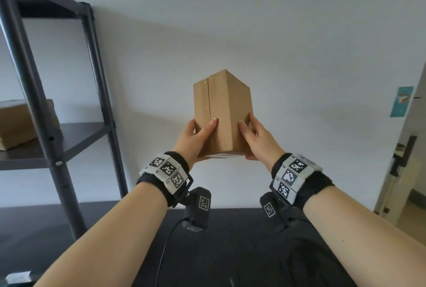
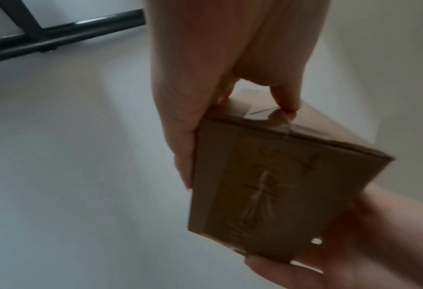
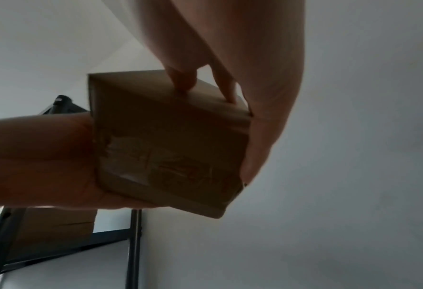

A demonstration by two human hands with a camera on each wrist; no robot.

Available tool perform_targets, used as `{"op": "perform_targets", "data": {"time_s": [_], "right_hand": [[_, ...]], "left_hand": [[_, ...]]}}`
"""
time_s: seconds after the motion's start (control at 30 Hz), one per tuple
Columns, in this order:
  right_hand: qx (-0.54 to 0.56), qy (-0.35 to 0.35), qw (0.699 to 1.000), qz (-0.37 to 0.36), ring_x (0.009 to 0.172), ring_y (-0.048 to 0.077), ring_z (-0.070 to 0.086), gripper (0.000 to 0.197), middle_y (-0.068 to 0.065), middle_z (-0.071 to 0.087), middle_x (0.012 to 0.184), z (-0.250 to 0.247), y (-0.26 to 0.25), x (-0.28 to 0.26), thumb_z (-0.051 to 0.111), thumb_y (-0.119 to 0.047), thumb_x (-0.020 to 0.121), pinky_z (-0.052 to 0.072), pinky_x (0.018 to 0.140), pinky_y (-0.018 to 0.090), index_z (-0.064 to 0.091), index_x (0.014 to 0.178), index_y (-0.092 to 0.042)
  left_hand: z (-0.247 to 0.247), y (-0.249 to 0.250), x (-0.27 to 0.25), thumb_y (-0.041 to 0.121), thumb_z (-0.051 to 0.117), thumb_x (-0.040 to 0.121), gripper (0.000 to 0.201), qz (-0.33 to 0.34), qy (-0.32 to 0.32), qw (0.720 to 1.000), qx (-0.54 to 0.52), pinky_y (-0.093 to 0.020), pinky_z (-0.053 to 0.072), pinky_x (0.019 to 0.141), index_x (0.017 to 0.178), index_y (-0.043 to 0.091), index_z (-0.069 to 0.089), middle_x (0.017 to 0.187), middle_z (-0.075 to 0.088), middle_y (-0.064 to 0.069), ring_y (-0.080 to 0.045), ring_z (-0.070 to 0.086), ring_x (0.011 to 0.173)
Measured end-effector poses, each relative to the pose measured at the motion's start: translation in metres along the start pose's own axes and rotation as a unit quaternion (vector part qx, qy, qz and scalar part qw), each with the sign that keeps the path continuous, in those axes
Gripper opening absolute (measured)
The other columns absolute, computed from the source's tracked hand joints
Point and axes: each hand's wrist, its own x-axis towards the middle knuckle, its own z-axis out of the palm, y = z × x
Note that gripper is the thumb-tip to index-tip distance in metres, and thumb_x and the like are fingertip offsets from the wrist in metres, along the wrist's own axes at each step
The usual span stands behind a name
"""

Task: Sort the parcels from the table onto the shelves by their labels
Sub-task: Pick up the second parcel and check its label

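While both forearms reach forward over the dark table, each wrist wears a black strap set with square black-and-white markers and a small camera hanging beneath. Just beyond the straps, the left hand and the right hand clasp the lower end of one cardboard parcel, thumbs lying on its near faces and fingers wrapped round its underside. The parcel stands upright in the air above the table's far edge, well apart from the shelving, with one vertical corner turned toward the person.

It is a tall, plain brown box with crisp edges and matte card. A taped seam runs up its left face, and the left wrist view shows glossy clear tape crossing an end. A pale edge shows at the bottom end in the head view; whether it is the label cannot be told.

The step looks like reading the label before choosing a shelf. Doing it well probably means tilting the box until the printed face is toward the eyes, keeping both palms under it so the smooth card does not slip.

Left of the parcel stands the dark metal shelf unit, and on its middle board, farthest left, rests a flat brown carton against the white wall.
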Motion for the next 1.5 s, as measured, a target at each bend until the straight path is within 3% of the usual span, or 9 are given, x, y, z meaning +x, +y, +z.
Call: {"op": "perform_targets", "data": {"time_s": [0.1,0.23,0.43,0.5,0.6,0.77,1.0,1.2,1.5], "right_hand": [[0.007,-0.039,0.999,0.015,0.106,0.018,0.049,0.078,-0.006,0.043,0.120,0.007,-0.003,-0.003,0.048,-0.060,0.086,0.050,0.085,0.035,0.016,0.150,-0.030],[0.038,-0.027,0.999,0.000,0.105,0.017,0.055,0.076,-0.009,0.049,0.125,0.008,-0.007,-0.001,0.054,-0.056,0.085,0.051,0.095,0.044,0.021,0.149,-0.032],[0.134,-0.007,0.991,0.000,0.113,0.020,0.061,0.029,-0.004,0.062,0.123,0.002,-0.009,0.001,0.043,-0.048,0.093,0.055,0.090,0.049,0.055,0.116,-0.037],[0.173,-0.003,0.985,0.001,0.115,0.022,0.060,0.035,-0.003,0.059,0.126,0.003,-0.008,0.000,0.042,-0.045,0.095,0.056,0.088,0.052,0.052,0.125,-0.030],[0.192,-0.002,0.981,0.003,0.115,0.022,0.057,0.042,-0.003,0.054,0.130,0.007,-0.008,-0.003,0.040,-0.039,0.098,0.055,0.088,0.054,0.042,0.138,-0.030],[0.056,0.058,0.995,-0.051,0.135,0.019,0.044,0.053,0.001,0.043,0.150,0.010,-0.007,-0.001,0.042,-0.032,0.099,0.036,0.112,0.037,0.030,0.150,-0.022],[0.072,-0.033,0.994,-0.080,0.086,-0.014,0.054,0.054,-0.027,0.054,0.102,0.020,-0.014,-0.008,0.065,-0.030,0.086,0.043,0.062,-0.003,0.033,0.129,-0.035],[0.139,-0.028,0.989,-0.046,0.112,0.013,0.063,0.066,-0.007,0.062,0.131,0.020,-0.011,-0.002,0.063,-0.033,0.086,0.052,0.098,0.040,0.033,0.145,-0.038],[0.255,-0.071,0.964,-0.004,0.113,0.019,0.063,0.058,-0.003,0.065,0.128,0.021,-0.002,0.001,0.057,-0.026,0.091,0.056,0.090,0.047,0.037,0.143,-0.039]], "left_hand": [[0.007,-0.001,-0.006,0.052,0.069,0.070,0.065,0.034,0.035,0.998,0.029,-0.049,0.055,0.091,0.124,0.020,0.052,0.124,0.062,-0.005,-0.025,0.063,0.108],[0.009,0.004,-0.011,0.044,0.055,0.088,0.045,0.047,0.050,0.997,0.024,-0.046,0.051,0.097,0.126,0.021,0.051,0.125,0.060,-0.002,-0.021,0.059,0.110],[-0.003,0.008,-0.009,0.032,0.050,0.094,0.033,0.098,0.080,0.990,0.059,-0.029,0.048,0.095,0.123,0.021,0.061,0.111,0.067,0.006,-0.011,0.062,0.106],[-0.006,0.008,-0.007,0.042,0.056,0.089,0.051,0.098,0.082,0.988,0.087,-0.025,0.046,0.091,0.133,0.017,0.052,0.121,0.062,0.001,-0.014,0.058,0.115],[-0.008,0.009,-0.006,0.059,0.061,0.076,0.077,0.012,0.051,0.996,0.070,-0.044,0.042,0.102,0.135,0.013,0.041,0.135,0.053,-0.003,-0.023,0.053,0.121],[-0.011,0.005,-0.007,0.050,0.069,0.075,0.058,0.006,0.044,0.998,0.043,-0.040,0.055,0.084,0.115,0.014,0.048,0.114,0.062,-0.001,-0.022,0.063,0.105],[-0.005,-0.002,-0.009,0.051,0.073,0.070,0.059,0.066,0.095,0.991,0.073,-0.044,0.056,0.090,0.113,0.016,0.054,0.107,0.067,0.000,-0.020,0.067,0.098],[-0.014,0.000,-0.008,0.043,0.070,0.075,0.044,0.119,0.084,0.988,0.055,-0.039,0.056,0.089,0.113,0.024,0.059,0.105,0.069,0.003,-0.019,0.067,0.100],[-0.021,0.009,-0.008,0.033,0.065,0.084,0.057,0.065,-0.019,0.997,-0.044,-0.036,0.056,0.080,0.136,0.042,0.042,0.110,0.070,0.011,-0.016,0.068,0.102]]}}
